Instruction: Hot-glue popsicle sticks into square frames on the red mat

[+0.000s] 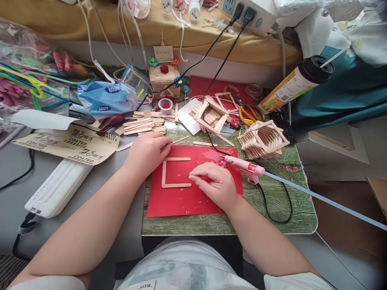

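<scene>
Three wooden craft sticks form a three-sided frame, its gap to the right, on a red sheet. My left hand is closed at the sheet's upper left corner, and a thin stick points out beyond its fingertips. Just right of the frame's gap, my right hand has thumb and fingertips pinched together; whatever lies between them is too small to name. A pink glue gun with a long glue stick rests right of that hand.
Behind the sheet are a pile of loose sticks, a stacked stick frame and a decorated stick box. Another stacked frame stands at the right, near a tall cup. Black cords cross the green board.
</scene>
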The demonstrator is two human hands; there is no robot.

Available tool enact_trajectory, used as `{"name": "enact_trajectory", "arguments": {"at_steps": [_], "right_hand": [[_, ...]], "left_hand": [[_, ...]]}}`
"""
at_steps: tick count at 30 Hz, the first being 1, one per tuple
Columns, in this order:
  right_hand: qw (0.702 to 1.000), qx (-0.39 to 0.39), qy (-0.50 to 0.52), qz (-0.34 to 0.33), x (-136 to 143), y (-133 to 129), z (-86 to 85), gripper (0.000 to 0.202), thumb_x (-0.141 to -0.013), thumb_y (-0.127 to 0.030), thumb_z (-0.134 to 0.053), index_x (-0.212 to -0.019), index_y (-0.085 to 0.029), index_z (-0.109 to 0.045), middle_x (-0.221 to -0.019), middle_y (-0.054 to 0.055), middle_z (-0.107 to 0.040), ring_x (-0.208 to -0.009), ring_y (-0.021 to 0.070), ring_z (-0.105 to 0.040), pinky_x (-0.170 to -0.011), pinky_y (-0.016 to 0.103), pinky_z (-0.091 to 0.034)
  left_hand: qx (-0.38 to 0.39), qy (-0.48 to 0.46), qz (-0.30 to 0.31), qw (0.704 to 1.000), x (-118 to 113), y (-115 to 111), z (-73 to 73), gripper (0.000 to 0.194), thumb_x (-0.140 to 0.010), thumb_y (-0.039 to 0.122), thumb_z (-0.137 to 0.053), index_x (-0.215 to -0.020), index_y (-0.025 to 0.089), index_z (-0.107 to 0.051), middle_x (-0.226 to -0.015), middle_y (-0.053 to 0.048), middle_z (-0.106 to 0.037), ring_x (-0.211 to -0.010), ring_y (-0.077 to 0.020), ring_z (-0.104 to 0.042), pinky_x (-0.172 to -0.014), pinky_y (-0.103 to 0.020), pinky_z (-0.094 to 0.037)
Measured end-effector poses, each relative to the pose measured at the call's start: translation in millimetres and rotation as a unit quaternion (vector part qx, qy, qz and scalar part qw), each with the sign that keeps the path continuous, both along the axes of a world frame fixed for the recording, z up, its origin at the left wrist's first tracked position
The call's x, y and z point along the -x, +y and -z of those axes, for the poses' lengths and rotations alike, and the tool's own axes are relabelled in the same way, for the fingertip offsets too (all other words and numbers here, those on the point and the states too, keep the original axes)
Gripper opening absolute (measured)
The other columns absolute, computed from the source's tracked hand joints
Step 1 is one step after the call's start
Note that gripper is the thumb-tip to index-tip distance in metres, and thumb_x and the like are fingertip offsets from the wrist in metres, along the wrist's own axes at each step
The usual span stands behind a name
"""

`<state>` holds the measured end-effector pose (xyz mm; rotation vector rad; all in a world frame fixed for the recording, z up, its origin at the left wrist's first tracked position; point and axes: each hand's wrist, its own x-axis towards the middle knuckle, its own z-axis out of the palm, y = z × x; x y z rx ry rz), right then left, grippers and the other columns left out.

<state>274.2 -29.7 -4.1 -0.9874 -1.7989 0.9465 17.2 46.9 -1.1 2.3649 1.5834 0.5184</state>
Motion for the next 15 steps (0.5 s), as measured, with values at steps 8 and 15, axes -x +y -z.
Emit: {"name": "enact_trajectory", "arguments": {"at_steps": [8, 15], "right_hand": [[0.977, 0.138, 0.131, 0.099, 4.7, 2.1, 9.3, 0.035, -0.098, -0.032, -0.076, -0.131, -0.028, -0.065, -0.11, 0.006, -0.075, -0.098, 0.0204, -0.072, -0.09, 0.039, -0.06], [0.963, 0.243, 0.071, 0.097, 0.3, 4.6, 13.3, 0.036, -0.095, -0.033, -0.076, -0.128, -0.023, -0.066, -0.093, 0.002, -0.075, -0.083, 0.0171, -0.073, -0.074, 0.03, -0.059]], "left_hand": [[0.282, -0.222, 0.007, 0.933, -31.2, -37.9, -22.7, 0.03, -0.095, 0.05, -0.069, -0.091, 0.024, -0.081, -0.076, 0.002, -0.077, -0.065, -0.0131, -0.063, -0.061, -0.024, -0.048], [0.135, -0.063, 0.173, 0.974, -28.3, -39.5, -17.1, 0.028, -0.099, 0.047, -0.066, -0.105, 0.023, -0.078, -0.097, -0.006, -0.079, -0.089, -0.0217, -0.07, -0.078, -0.034, -0.053]]}}
